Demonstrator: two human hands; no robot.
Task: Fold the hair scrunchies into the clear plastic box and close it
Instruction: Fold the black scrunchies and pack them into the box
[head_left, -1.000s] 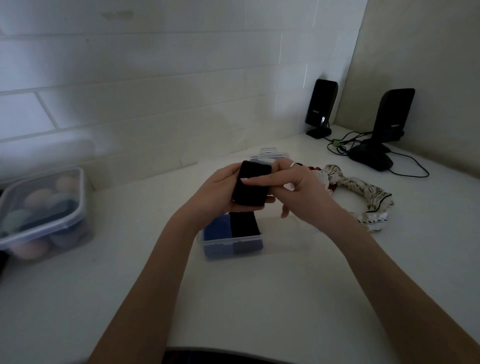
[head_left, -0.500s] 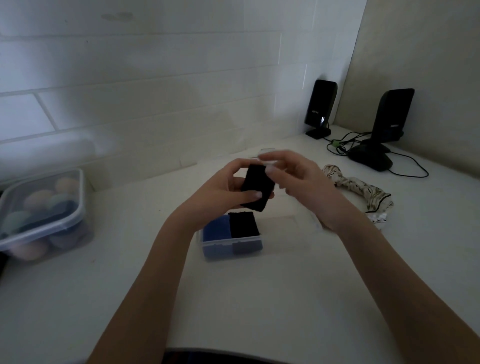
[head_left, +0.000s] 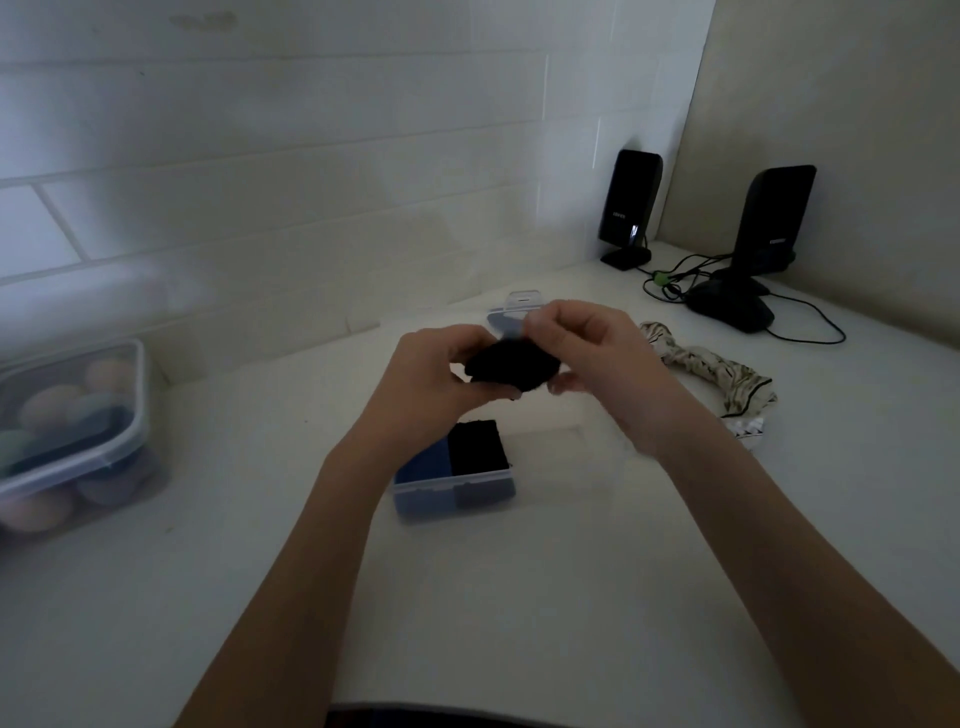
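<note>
Black scrunchie (head_left: 511, 368) is pinched at either end by left hand (head_left: 423, 382) and right hand (head_left: 597, 353), long axis crosswise; clear plastic box (head_left: 454, 480) is seen open, directly below, towards the body.

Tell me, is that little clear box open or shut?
Open: the clear plastic box shows blue and black scrunchies uncovered, its lid tipped back behind the hands.

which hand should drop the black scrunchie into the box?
Left, probably. Both hands pinch the black scrunchie, but the left hand sits almost directly above the clear box; the right hand is farther right.
</note>
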